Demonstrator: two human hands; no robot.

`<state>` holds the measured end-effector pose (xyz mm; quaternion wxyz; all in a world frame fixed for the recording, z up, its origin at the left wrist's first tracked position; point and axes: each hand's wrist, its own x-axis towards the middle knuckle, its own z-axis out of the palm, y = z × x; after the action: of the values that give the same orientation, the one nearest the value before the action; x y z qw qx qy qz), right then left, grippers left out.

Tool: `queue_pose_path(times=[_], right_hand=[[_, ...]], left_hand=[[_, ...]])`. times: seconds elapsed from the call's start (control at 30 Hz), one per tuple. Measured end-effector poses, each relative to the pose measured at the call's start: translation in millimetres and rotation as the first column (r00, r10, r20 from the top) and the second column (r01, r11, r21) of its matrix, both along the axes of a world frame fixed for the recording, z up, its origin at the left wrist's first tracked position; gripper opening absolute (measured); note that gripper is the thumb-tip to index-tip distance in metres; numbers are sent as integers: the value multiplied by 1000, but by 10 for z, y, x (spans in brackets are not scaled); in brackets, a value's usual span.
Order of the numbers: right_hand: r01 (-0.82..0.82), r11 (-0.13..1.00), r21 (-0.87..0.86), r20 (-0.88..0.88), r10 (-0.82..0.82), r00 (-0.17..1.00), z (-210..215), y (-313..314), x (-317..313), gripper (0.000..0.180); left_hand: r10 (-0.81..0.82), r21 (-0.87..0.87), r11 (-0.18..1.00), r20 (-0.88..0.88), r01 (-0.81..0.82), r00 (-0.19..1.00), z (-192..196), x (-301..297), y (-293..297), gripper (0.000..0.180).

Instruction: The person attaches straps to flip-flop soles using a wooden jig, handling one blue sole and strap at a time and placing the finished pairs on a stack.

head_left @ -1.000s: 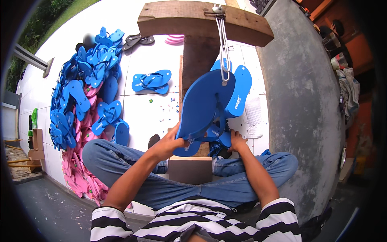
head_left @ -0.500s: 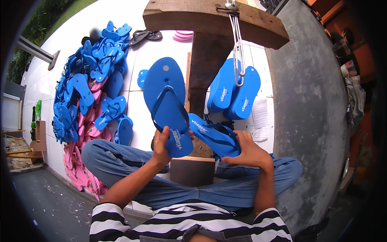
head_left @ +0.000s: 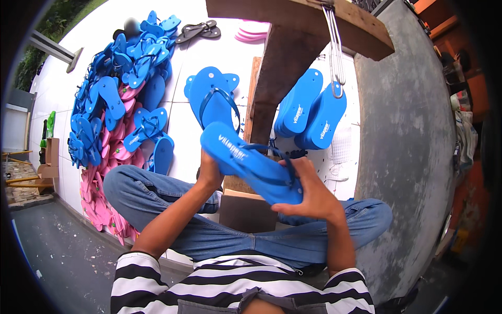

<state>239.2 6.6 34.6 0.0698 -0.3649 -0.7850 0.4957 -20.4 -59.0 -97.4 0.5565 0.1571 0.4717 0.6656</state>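
Note:
Two blue flip-flops with dark blue straps are in my hands above my crossed legs. My left hand (head_left: 210,170) is closed around the heel end of one flip-flop (head_left: 208,97), whose toe points away from me. The other flip-flop (head_left: 246,163) lies slantwise across it, its heel end covering the first one's heel and partly hiding my left fingers. My right hand (head_left: 309,191) grips that second flip-flop at its toe end, with the thumb along the near edge and fingers by the strap.
A wooden stand (head_left: 277,63) with hanging metal wire loops (head_left: 334,57) rises in front of me. Blue soles (head_left: 298,104) are stacked to its right. A heap of blue flip-flops (head_left: 110,99) and pink ones (head_left: 112,157) lies left. A dark block (head_left: 248,212) sits between my legs.
My right hand has brought its flip-flop left and up, over the heel of the one in my left hand. The left flip-flop has shifted slightly. My view has shifted a little.

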Motion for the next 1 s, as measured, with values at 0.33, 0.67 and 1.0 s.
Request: queue_pose_path(times=[0.33, 0.67, 1.0], right_hand=[[265, 863, 429, 56, -318, 946, -378, -210, -494, 100], [271, 820, 504, -80, -269, 960, -477, -26, -608, 97], [183, 950, 253, -227, -126, 966, -656, -47, -731, 115]], left_hand=[[-24, -48, 999, -350, 8, 937, 196, 292, -10, 77], [-194, 5, 981, 112, 195, 975, 254, 258, 111, 83], [-287, -122, 950, 27, 288, 958, 492, 258, -83, 82]])
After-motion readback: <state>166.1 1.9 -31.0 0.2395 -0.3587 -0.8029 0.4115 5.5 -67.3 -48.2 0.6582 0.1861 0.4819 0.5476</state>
